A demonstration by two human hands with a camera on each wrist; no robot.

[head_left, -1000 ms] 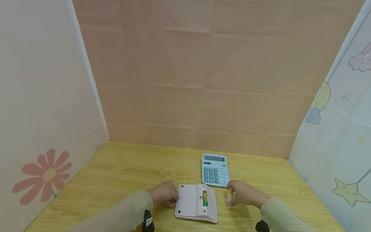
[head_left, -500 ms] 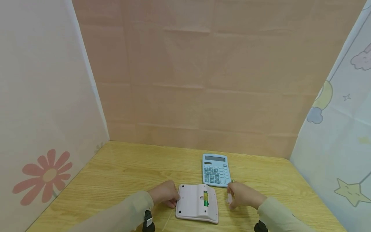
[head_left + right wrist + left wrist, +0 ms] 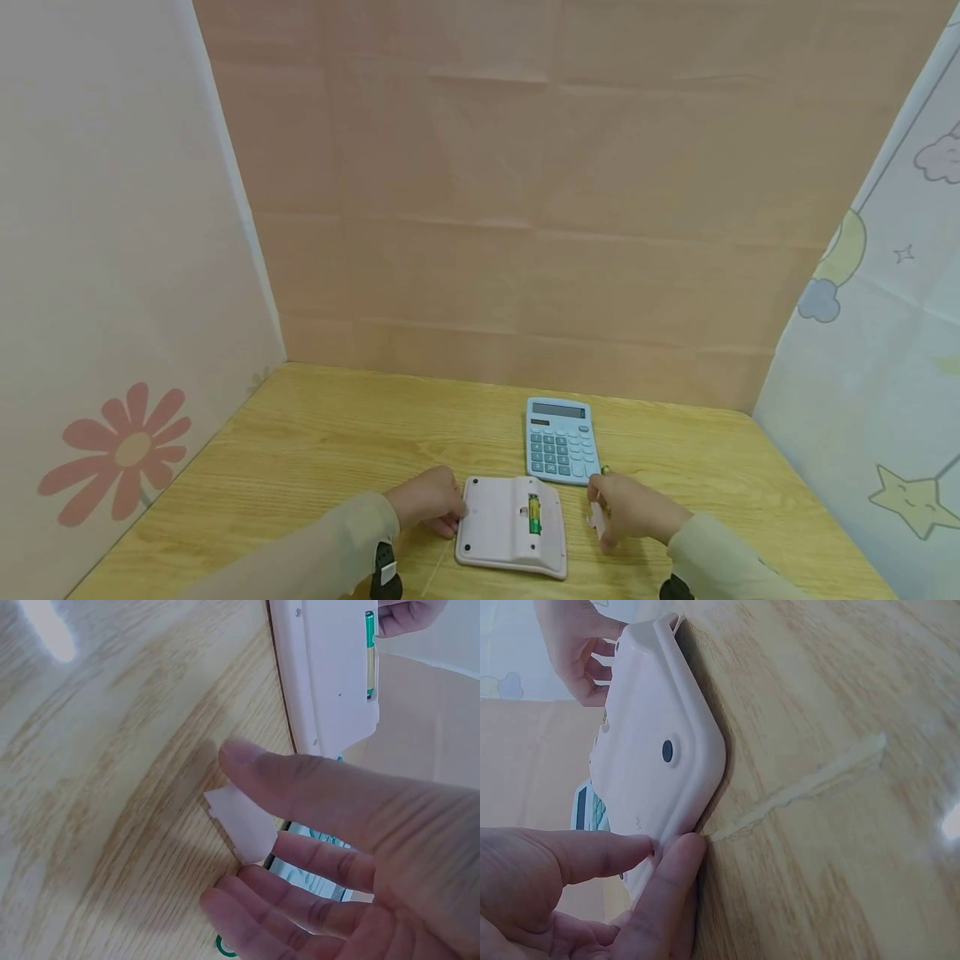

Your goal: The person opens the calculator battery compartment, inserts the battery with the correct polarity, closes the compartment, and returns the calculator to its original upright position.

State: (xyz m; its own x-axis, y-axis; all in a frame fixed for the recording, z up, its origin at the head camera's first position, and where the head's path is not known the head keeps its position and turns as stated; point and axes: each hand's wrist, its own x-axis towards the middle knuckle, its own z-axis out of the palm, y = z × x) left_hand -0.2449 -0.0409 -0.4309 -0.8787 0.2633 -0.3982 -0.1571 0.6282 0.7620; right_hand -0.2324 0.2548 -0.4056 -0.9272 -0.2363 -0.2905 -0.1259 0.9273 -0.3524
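A pale pink calculator (image 3: 487, 525) lies face down on the table, its battery slot uncovered. A green and yellow battery (image 3: 534, 514) sits in that slot. My left hand (image 3: 429, 500) pinches the calculator's left edge between thumb and fingers, as the left wrist view shows close up. To the right of the calculator, my right hand (image 3: 633, 506) holds a small pink battery cover (image 3: 244, 821) between thumb and index finger. The cover is tilted just over the tabletop, with its little tabs pointing away from the palm. The other right fingers are loosely bent.
A light blue calculator (image 3: 562, 442) lies face up behind the pink one. A small green round object (image 3: 225, 946) lies beyond my right fingertips, mostly hidden. Fabric walls stand around the wooden table (image 3: 360, 417). A pale strip (image 3: 802, 787) marks the tabletop near my left hand.
My right fingers have drawn closer around the battery cover, which has turned and shows narrower in the head view. The left hand and the pink calculator have stayed in place.
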